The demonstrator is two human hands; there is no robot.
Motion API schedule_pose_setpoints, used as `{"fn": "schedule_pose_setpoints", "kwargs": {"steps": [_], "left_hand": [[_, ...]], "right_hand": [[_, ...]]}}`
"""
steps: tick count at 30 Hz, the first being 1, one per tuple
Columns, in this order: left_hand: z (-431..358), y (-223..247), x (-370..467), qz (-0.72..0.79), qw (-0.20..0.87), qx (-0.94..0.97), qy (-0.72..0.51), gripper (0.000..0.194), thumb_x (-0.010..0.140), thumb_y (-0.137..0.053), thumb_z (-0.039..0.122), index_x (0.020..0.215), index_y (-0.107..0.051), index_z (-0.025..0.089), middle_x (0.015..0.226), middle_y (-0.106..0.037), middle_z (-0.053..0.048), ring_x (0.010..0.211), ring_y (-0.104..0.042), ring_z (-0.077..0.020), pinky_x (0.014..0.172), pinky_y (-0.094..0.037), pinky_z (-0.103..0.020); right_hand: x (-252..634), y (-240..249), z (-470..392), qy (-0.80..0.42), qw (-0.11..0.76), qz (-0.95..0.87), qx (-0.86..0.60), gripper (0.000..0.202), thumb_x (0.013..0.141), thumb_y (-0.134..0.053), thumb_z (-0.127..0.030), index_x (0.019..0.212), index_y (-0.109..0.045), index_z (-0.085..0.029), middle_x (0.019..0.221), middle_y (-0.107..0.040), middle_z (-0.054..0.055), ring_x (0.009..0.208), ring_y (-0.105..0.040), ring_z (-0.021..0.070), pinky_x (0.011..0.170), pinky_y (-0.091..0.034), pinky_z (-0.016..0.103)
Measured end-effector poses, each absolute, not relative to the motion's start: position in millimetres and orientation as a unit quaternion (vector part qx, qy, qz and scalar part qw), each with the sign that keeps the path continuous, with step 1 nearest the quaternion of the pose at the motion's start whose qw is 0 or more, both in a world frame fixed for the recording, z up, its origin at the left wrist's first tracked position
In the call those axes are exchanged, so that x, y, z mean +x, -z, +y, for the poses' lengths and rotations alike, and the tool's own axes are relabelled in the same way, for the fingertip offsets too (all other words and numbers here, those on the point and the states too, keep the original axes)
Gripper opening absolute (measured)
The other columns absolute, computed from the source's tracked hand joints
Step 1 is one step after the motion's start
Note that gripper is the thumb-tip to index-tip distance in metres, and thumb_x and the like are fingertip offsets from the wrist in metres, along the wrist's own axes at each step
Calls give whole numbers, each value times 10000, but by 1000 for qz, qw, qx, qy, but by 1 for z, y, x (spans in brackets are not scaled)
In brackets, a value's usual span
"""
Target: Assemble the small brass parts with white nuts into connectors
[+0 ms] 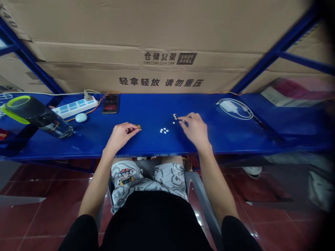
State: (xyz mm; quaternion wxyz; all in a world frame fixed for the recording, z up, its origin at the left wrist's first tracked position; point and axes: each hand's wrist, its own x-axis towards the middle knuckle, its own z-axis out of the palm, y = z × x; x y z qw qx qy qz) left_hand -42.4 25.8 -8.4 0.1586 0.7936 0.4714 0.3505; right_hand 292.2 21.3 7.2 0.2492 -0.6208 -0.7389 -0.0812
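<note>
On the blue tabletop (141, 108), my left hand (122, 135) pinches a small brownish-yellow piece with dark edges (138, 127), which sticks out to the right of the fingertips. Farther right, my right hand (194, 128) has its thumb and index finger close together beside a small cluster of white and dark pieces (175, 116). Whatever lies between those fingertips is too small to name. One white piece (173, 122) lies just below that cluster. Several small white pieces (164, 130) form a loose group between my two hands.
A dark bottle (44, 118) with a green loop lies at the left, near a white power strip (75, 107) and a white rounded object (81, 117). A dark box (110, 103) is behind my left hand. A coiled white cable with a charger (231, 106) lies right.
</note>
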Motion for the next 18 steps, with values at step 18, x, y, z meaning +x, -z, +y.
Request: {"fn": "schedule_pose_setpoints", "kwargs": {"steps": [18], "left_hand": [[0,-3,0,430,145,811,-369,233,1005,-591,377,1142,-718,238,871,-698,-7,778,-641,-139,753,-502,-260]], "right_hand": [[255,-13,5,16,306,-758,-576,174,996,-535,-290,925,-685,-238,966,-675,77,967,-577,266,795,-464,381]]}}
